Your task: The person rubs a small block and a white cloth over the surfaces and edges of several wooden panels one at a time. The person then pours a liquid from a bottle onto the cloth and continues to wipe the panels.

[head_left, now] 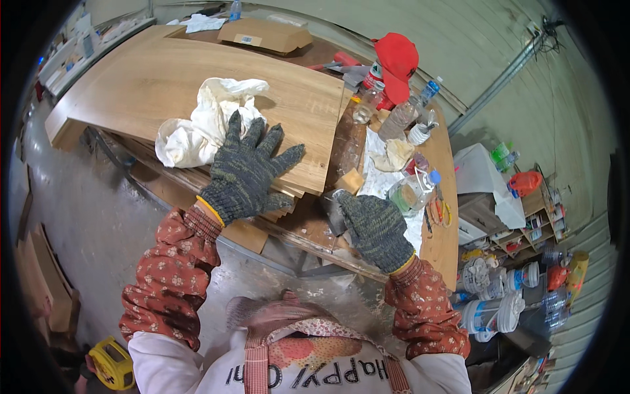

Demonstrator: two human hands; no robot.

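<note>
My left hand (246, 171), in a dark grey knitted glove, lies with fingers spread at the near edge of a stack of wood-grain panels (295, 98). Its fingertips reach a crumpled white cloth (190, 141) on the top panel. Right of the stack, my right hand (374, 228), gloved alike, is closed over the table edge. A flat grey scraper (333, 213) shows at its fingertips; the handle is hidden in the glove. Beyond that hand sits a small tan block (350, 181). A clear jug with a blue cap (413, 192) stands just to the right.
Orange-handled scissors (438, 211), plastic bottles (399, 119) and a red cap (396, 62) crowd the table's right side. A cardboard box (266, 35) lies at the back. White buckets (492, 314) stand lower right. A yellow tape measure (111, 363) shows lower left.
</note>
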